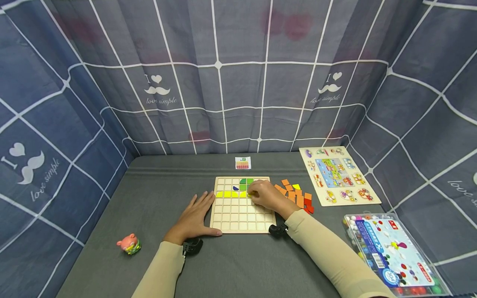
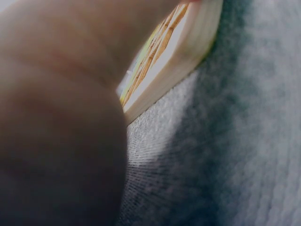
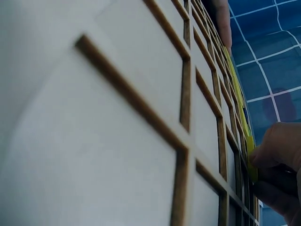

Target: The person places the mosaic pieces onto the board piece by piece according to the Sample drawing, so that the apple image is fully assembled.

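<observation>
Yellow tile [image 3: 250, 144], prob. light & stiff, wants edge grip; R hand [image 1: 265, 194] pinches it, L hand [image 1: 195, 216] lies spread.

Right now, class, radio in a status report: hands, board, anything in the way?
Left hand touching board at left edge. Right hand pinching yellow tile. Board partly filled. Loose orange tiles beside it; nothing seen blocking.

My right fingers [image 1: 255, 191] hide part of the board [image 1: 242, 217] and a yellow tile [image 3: 249, 141]. Card [image 1: 243, 163] print too small to read. Left-wrist view blurred.
</observation>
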Tool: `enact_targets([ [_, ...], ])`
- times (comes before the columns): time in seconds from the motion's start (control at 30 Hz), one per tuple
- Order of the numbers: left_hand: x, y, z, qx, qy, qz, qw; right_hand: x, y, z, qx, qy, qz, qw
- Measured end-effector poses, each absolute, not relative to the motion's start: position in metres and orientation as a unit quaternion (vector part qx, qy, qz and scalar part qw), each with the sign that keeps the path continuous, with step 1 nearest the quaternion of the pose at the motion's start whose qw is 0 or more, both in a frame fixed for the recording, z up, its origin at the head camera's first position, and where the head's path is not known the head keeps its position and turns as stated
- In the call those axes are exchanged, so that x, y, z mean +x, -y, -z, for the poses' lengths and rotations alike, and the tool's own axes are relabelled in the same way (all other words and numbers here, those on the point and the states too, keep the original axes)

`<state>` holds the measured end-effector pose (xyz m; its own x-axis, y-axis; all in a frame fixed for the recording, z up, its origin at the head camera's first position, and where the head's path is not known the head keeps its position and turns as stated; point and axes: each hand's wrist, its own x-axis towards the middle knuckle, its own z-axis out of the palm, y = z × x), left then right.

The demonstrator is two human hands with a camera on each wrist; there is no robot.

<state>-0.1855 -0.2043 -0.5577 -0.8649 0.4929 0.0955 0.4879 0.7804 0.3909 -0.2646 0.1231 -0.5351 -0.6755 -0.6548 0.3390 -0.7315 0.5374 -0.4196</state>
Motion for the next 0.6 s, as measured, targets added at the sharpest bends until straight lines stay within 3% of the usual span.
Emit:
enact_targets([
  [0.6, -0.1849, 0.2033, 0.5570, 0.257, -0.944, -0.205, 0.005, -0.2680, -0.1313, 0.5445, 0.387, 0.865, -0.308, 0.088],
])
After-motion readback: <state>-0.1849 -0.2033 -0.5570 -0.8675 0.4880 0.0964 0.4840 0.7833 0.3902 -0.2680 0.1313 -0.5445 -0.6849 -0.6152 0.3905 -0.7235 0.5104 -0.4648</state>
